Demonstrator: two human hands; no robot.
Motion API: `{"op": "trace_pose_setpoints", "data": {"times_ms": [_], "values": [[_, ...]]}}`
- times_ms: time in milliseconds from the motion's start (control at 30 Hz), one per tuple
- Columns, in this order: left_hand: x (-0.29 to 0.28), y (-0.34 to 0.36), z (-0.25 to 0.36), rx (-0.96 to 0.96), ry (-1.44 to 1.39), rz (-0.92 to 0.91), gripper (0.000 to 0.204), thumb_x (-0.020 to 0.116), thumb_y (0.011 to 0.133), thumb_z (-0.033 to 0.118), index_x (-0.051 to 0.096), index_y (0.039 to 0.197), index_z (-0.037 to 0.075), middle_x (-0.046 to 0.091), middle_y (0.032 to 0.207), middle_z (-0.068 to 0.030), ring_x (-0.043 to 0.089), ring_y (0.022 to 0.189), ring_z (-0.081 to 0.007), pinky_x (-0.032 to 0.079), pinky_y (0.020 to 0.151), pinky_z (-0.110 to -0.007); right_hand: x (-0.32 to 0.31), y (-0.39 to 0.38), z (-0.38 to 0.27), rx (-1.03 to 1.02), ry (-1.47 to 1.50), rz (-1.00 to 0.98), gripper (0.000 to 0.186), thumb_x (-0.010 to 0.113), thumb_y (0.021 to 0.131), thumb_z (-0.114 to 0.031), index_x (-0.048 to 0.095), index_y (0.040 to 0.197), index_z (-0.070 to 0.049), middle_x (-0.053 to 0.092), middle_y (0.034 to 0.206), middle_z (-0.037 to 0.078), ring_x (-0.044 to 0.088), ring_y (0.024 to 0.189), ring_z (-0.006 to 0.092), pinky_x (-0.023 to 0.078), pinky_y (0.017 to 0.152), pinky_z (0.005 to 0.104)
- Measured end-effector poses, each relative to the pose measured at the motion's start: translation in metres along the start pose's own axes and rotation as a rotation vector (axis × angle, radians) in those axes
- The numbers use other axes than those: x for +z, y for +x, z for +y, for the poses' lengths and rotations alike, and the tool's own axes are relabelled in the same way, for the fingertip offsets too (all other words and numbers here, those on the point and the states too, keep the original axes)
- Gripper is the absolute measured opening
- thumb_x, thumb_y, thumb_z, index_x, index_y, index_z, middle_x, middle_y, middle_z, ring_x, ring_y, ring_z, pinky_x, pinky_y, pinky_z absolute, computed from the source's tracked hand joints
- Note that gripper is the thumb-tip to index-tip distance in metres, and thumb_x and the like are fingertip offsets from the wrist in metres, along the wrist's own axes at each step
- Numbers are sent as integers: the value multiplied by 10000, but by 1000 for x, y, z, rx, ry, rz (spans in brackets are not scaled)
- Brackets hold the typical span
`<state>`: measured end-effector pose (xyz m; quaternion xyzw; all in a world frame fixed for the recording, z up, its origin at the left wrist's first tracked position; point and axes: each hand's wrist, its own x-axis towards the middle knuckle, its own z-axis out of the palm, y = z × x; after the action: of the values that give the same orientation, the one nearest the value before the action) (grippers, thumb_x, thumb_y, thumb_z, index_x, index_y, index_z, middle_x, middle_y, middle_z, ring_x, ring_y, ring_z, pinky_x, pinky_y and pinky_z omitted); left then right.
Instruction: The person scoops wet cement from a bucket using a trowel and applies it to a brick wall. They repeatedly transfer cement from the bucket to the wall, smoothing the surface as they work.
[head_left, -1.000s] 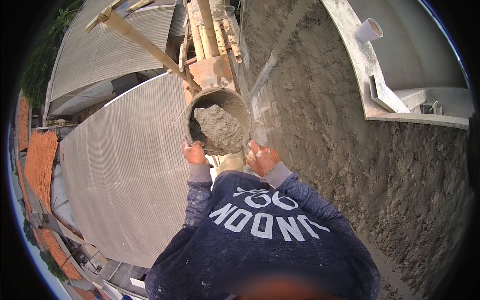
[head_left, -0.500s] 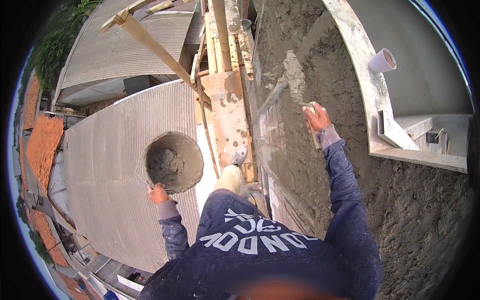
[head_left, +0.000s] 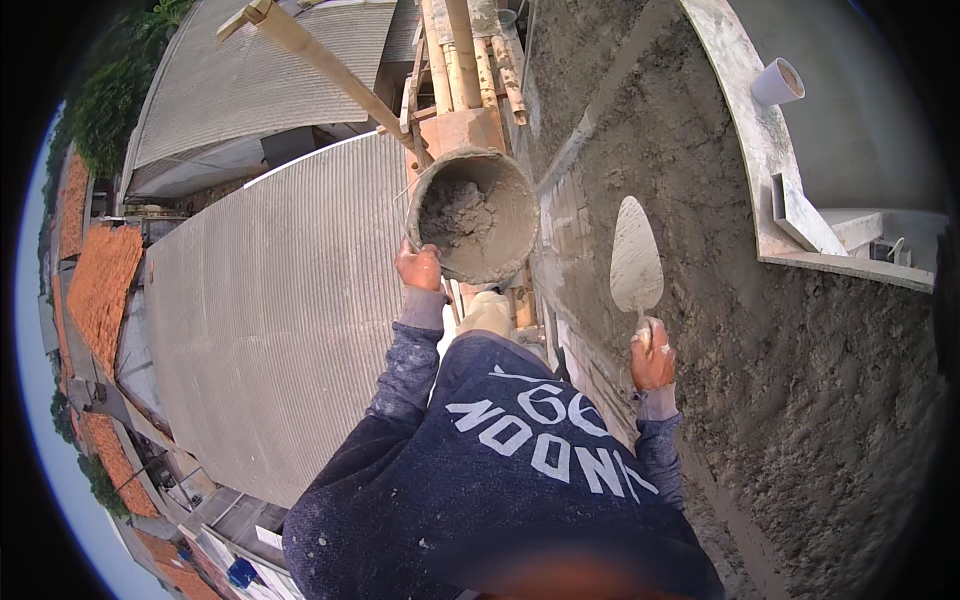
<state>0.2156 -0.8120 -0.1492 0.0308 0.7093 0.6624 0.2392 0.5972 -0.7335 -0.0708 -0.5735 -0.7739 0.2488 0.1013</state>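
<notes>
My left hand grips the near-left rim of a round bucket and holds it up in front of me. Wet grey mortar lies inside, heaped toward the left. On the right, my right hand is closed around the handle of a trowel. Its pointed blade faces away from me, flat side in view, with a thin grey film on it. The blade is over the rough mortar-coated wall; whether it touches cannot be seen.
Bamboo poles and a plank form a narrow scaffold ahead. A slanting wooden post rises at its left. Corrugated roofing spreads below on the left. A white cup stands on the window-opening ledge at right.
The bucket in my left hand has moved right, in front of my body. My right hand has drawn back toward me, and the trowel blade now shows its broad face.
</notes>
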Motion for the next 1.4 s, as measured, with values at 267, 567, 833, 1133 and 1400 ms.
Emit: {"op": "trace_pose_setpoints", "data": {"times_ms": [267,567,833,1133,1400], "values": [[83,-51,47,391,165,-389,710,458,674,-100,489,1377,-8,542,1386,-123,545,1217,-194,417,1010,-283,-5,104,-66,-301,-533,49,395,608,791,-82,520,1173,-33,550,1083,158,605,947,341,523,741,463],[91,-69,89,495,137,-454,701,391,673,-153,570,1324,33,417,1495,-121,439,1342,-259,340,1110,-336,-16,86,-70,-399,-519,31,358,581,763,-37,528,1114,12,579,981,181,615,892,361,521,671,462],[80,-89,121,538,67,-762,696,394,661,-178,564,1314,-3,455,1464,-123,407,1366,-283,292,1142,-375,-10,119,-39,-198,-386,-513,454,658,806,-220,526,1205,-50,639,953,277,637,923,443,527,783,486],[84,-49,89,383,161,-677,760,401,667,-173,465,1403,7,444,1475,-108,396,1367,-227,267,1140,-308,100,80,-50,-188,220,-299,537,691,806,-346,548,1252,-83,647,1014,285,618,973,458,525,824,479],[86,-10,14,152,75,-390,745,429,705,-109,405,1441,-1,574,1314,-149,536,1197,-180,373,1036,-276,87,113,-52,-36,-131,-466,532,633,811,-343,516,1275,-112,646,1082,246,620,991,450,516,822,514]]}}
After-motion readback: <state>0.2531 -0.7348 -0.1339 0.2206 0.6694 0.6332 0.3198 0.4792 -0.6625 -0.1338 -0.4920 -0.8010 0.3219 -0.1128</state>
